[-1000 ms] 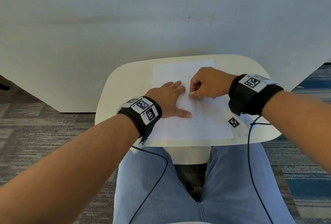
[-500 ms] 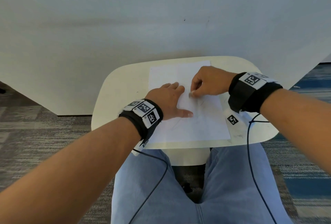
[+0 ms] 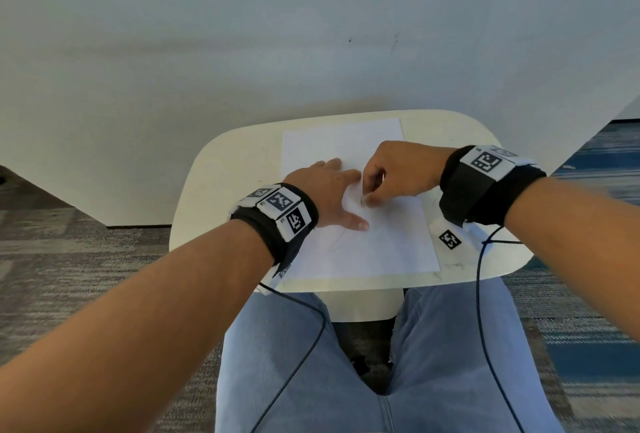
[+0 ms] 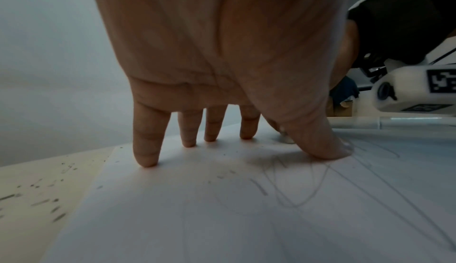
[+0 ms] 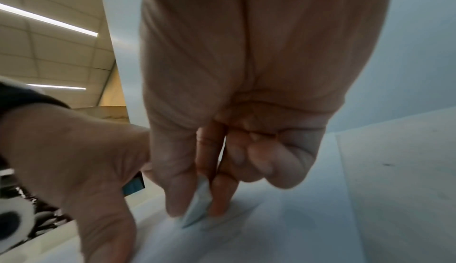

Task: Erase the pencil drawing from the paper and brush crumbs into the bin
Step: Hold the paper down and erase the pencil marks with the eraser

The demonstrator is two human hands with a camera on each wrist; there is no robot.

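Note:
A white sheet of paper [image 3: 377, 242] with faint pencil lines [image 4: 308, 185] lies on the small cream table [image 3: 214, 190]. My left hand [image 3: 332, 197] lies flat on the sheet, fingers spread and thumb out, pressing it down. My right hand [image 3: 384, 180] pinches a small white eraser [image 5: 196, 210] between thumb and forefinger, its tip on the paper just right of my left thumb. In the left wrist view the eraser [image 4: 286, 139] shows behind the thumb. Dark crumbs [image 4: 44, 201] lie on the table left of the sheet. No bin is in view.
A pale wall [image 3: 311, 34] stands right behind the table. My knees in blue jeans [image 3: 381, 363] are under the table's near edge, with two black cables hanging from the wristbands. Grey and blue carpet [image 3: 69, 259] lies around.
My right hand has shifted the eraser a little toward me along the paper. The left hand stays pressed flat in the same spot. The head view has drifted slightly.

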